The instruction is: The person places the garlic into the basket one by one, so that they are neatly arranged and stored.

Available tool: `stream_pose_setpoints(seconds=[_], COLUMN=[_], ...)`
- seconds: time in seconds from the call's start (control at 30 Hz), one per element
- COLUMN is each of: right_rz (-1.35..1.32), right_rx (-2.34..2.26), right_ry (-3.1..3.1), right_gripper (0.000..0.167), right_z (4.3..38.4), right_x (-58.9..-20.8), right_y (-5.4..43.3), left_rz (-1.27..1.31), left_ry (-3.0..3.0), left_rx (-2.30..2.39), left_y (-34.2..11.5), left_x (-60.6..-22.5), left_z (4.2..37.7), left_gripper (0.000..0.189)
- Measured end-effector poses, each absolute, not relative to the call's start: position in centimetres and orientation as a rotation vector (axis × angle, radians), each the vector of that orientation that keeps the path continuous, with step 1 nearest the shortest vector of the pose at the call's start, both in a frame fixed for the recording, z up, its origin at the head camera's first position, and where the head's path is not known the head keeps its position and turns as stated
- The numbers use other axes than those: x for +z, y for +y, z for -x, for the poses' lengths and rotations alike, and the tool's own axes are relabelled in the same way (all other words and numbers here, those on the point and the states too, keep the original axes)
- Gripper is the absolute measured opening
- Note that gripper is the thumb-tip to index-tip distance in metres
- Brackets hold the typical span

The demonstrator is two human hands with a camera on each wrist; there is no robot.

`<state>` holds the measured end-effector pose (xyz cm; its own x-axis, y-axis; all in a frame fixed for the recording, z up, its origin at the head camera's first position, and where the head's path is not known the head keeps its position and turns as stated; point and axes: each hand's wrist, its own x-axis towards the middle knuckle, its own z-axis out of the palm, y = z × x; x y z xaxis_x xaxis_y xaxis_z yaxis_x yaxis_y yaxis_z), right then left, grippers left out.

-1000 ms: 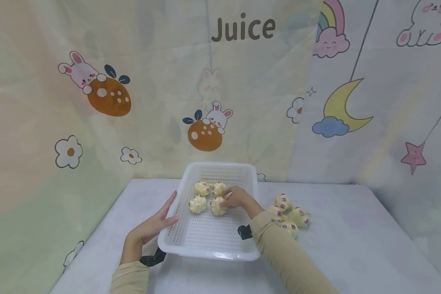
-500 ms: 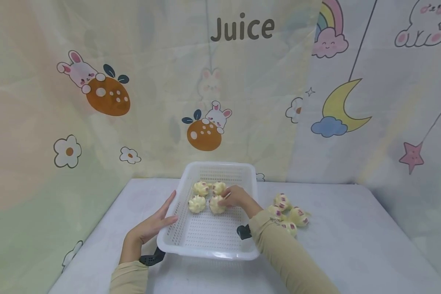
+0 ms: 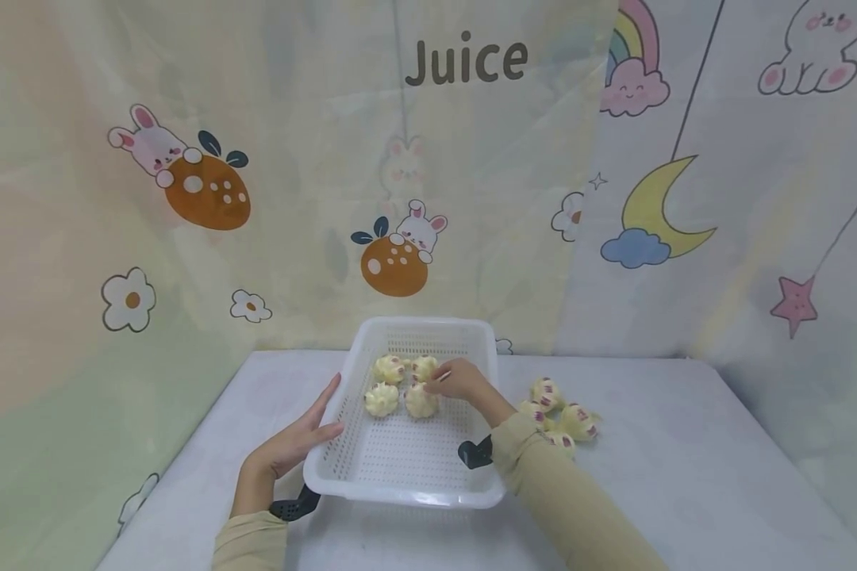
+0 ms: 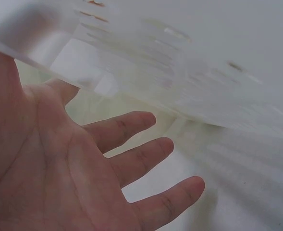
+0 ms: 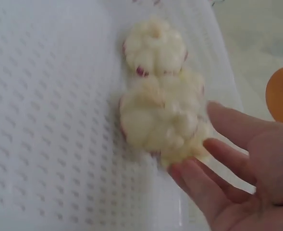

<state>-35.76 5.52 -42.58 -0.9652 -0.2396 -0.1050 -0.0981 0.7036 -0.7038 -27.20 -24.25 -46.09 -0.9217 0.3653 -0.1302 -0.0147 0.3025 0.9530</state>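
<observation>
Garlic bulbs (image 3: pixel 382 401), four of them, sit two by two inside a white perforated plastic basket (image 3: pixel 414 464). The right hand (image 3: pixel 464 381) has its fingers apart beside the near-right bulb (image 3: pixel 420 403); I cannot tell whether they touch it. The left hand (image 3: pixel 293 444), fingers spread, lies along the basket's left side. More bulbs (image 3: pixel 577 423) cluster on the table (image 3: pixel 685 476), right of the basket.

You face a pale printed cloth backdrop (image 3: pixel 307 174), the word "Juice" (image 3: pixel 466 62) at top centre, a rainbow (image 3: pixel 645 32) upper right, a yellow moon (image 3: pixel 646 198) below it, a pink star (image 3: pixel 794 303) at far right; your white table (image 3: pixel 685 468) spans the lower frame
</observation>
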Motion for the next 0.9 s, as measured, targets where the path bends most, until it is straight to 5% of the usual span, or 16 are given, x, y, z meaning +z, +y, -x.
stream_pose_setpoints(seconds=[0.4,0.9], right_rz=[0.464,0.228], right_rx=[-1.446,-1.387], right_ry=[2.612,2.897], right_gripper=[0.032,0.048], right_z=[31.4,27.9], right_x=[-38.9,-41.1], right_y=[9.9,25.6], left_rz=[-0.286,-0.265], left_ry=[2.262,2.282], left_rx=[1.664,1.630], left_y=[-24.2,-24.4], left_x=[-46.8,-46.3], left_z=[27.3,27.4], left_gripper=[0.084,0.084])
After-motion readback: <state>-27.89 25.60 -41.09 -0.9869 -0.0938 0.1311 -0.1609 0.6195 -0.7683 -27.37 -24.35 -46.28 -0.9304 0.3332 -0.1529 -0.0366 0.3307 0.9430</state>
